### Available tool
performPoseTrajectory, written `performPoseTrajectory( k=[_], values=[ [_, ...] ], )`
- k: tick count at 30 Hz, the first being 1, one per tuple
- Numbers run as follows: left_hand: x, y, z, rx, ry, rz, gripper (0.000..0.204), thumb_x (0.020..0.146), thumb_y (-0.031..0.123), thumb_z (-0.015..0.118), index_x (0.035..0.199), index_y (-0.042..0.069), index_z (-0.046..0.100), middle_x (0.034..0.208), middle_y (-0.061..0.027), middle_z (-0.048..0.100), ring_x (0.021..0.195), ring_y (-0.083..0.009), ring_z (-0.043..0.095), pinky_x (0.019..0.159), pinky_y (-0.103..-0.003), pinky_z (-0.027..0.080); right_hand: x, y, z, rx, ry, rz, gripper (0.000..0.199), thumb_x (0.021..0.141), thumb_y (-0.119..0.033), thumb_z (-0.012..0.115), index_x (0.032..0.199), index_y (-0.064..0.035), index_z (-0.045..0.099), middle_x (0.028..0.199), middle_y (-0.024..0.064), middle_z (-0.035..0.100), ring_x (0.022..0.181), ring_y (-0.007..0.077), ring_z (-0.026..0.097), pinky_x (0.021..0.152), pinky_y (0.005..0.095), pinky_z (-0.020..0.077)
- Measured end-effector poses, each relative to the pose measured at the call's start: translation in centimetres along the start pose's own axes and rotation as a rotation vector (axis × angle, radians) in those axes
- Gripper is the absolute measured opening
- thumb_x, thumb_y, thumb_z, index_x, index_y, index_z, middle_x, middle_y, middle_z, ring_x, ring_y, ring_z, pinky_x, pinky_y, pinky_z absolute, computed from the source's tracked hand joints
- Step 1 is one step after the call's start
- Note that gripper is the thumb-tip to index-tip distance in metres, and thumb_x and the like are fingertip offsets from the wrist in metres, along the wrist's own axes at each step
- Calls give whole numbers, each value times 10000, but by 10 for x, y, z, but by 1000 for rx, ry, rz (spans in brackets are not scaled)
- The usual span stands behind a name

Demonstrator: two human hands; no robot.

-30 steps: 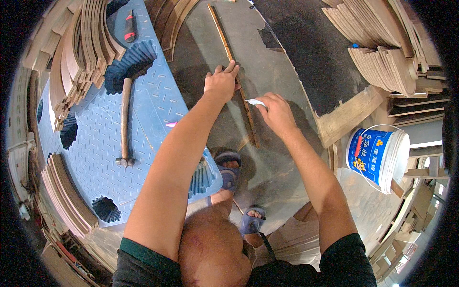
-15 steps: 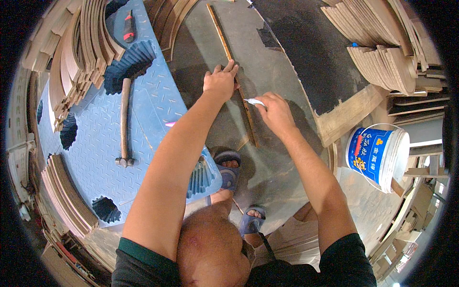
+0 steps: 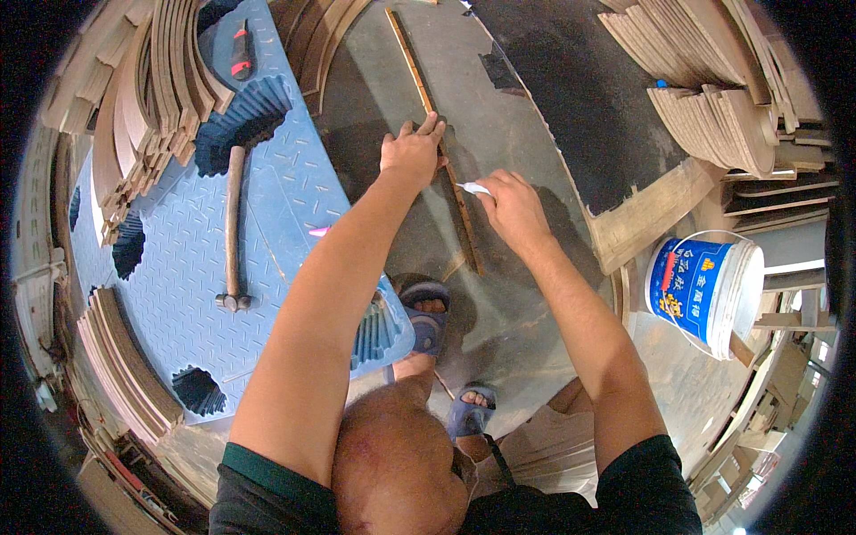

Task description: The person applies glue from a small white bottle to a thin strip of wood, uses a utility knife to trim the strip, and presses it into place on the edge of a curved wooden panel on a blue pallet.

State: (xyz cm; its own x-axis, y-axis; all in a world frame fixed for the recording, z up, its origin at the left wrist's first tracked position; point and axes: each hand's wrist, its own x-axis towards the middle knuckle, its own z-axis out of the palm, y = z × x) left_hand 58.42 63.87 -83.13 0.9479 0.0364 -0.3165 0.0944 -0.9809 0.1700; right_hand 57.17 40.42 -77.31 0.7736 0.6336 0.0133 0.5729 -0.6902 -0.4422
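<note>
A long, thin yellow-brown strip (image 3: 409,64) that looks like a ruler lies on a dark grey sheet (image 3: 481,98). My left hand (image 3: 413,153) presses down on its middle with the fingers stretched out and somewhat apart, the thumb side partly hidden. Just to the right, my right hand (image 3: 517,212) is closed around a slim white pen (image 3: 475,188). The pen's tip points left and meets or nearly meets the strip's right edge; I cannot tell whether it touches the sheet.
On the left, a blue textured platform (image 3: 294,169) carries a hammer (image 3: 234,232), a red-and-black handled tool (image 3: 241,52), and stacks of curved wooden pieces (image 3: 169,71). A black panel (image 3: 588,98) lies to the right. Beyond it are more curved pieces (image 3: 713,125) and a blue-and-white bucket (image 3: 700,290).
The pen tip has shifted very slightly along the strip. Both hands otherwise stay in nearly the same place, and the strip has not visibly moved.
</note>
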Motion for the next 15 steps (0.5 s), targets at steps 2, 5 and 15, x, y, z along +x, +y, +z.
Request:
performPoseTrajectory(
  k=[2,5,15],
  values=[
    [0,-1,1,7,10,2,803,1060,533,687,1756,271,385,1871,79,269,1617,-334,450,1242,-675,454,1,0,0,0,-4,-1,177,1008,-125,721,1135,-40,812,1114,159,738,1103,398,692,983,504,581],
    [0,0,0,8,1,0,806,1059,535,687,1758,270,383,1871,80,270,1619,-334,448,1246,-675,450,2,-1,-1,4,-6,2,174,1004,-117,724,1134,-41,812,1114,160,737,1104,399,691,983,504,582],
    [-6,4,-11,-14,-16,-18,809,1050,454,744,1754,256,400,1869,79,278,1612,-307,455,1243,-612,453,2,3,2,-6,-10,-2,162,995,-112,736,1123,-44,808,1095,156,728,1088,395,692,969,500,588]
  ],
)
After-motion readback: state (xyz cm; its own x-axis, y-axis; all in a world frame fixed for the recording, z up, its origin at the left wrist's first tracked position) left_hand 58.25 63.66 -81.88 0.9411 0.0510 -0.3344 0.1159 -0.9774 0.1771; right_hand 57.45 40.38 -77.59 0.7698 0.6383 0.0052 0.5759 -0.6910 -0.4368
